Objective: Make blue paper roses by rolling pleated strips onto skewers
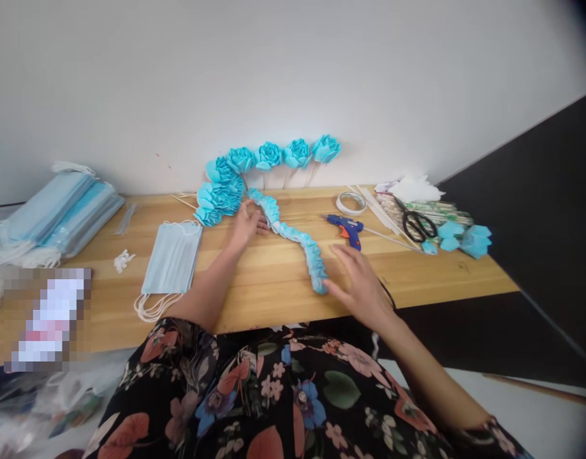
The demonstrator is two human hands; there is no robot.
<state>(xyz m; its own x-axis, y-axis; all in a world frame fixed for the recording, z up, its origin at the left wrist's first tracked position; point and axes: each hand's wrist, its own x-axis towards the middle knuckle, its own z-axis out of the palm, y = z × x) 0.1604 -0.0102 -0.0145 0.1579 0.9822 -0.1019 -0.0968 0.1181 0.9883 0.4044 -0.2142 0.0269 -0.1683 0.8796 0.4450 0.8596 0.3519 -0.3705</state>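
A long pleated strip of blue mask fabric (300, 241) curves across the wooden table (264, 287). My left hand (246, 224) rests near its far end, fingers curled against the strip. My right hand (358, 284) lies flat with fingers spread, its fingertips touching the strip's near end. Behind the strip, several finished blue fabric roses (268, 156) on sticks lean against the wall, with a cluster of folded blue petals (217, 196) beside my left hand.
A single face mask (172, 258) lies left of my left arm; a stack of masks (53, 217) sits far left. A blue glue gun (347, 228), tape roll (351, 203), scissors (417, 224), sticks and blue pieces (465, 237) lie right. A blurred patch covers something at the left front.
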